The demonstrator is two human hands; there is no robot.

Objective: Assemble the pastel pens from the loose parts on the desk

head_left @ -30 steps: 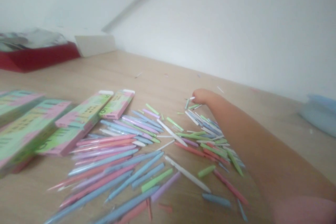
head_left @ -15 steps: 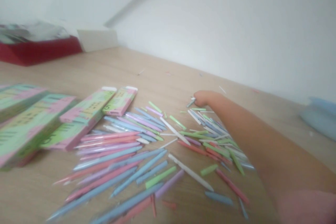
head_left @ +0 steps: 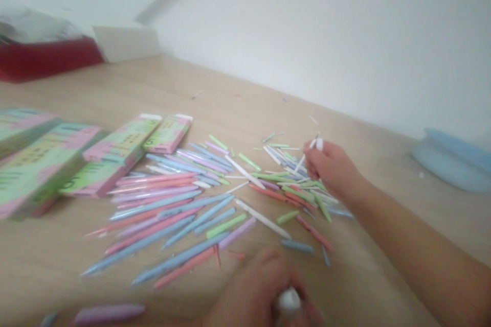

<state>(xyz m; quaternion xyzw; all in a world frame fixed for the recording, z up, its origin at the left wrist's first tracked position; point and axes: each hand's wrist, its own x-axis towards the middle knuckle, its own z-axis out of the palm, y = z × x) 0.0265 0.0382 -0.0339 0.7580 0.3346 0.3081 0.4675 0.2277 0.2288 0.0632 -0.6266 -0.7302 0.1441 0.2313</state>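
My right hand (head_left: 333, 166) is closed, pinching a thin white stick (head_left: 301, 162) like a pen refill, over the right-hand heap of pen parts. A small white piece (head_left: 319, 144) shows at its fingertips. Low in the view, my left hand (head_left: 261, 291), blurred, curls round a white pen part (head_left: 289, 300) seen end-on; most of it is hidden. Pastel pens and barrels, such as a blue pen (head_left: 138, 247), fan out on the table to the left. A white barrel (head_left: 264, 218) lies between the hands, near a short green piece (head_left: 287, 217).
Pastel pen boxes (head_left: 123, 138) lie at the left. Behind them stand a red box (head_left: 49, 59) with clear plastic in it and a white box (head_left: 126, 43). A light blue object (head_left: 452, 163) rests at the right, near the wall (head_left: 326, 36). A purple barrel (head_left: 109, 312) lies nearest me.
My right hand has drawn back toward me from the far side of the heap, now with the white stick. My left hand has come into view at the bottom. The view has shifted slightly.
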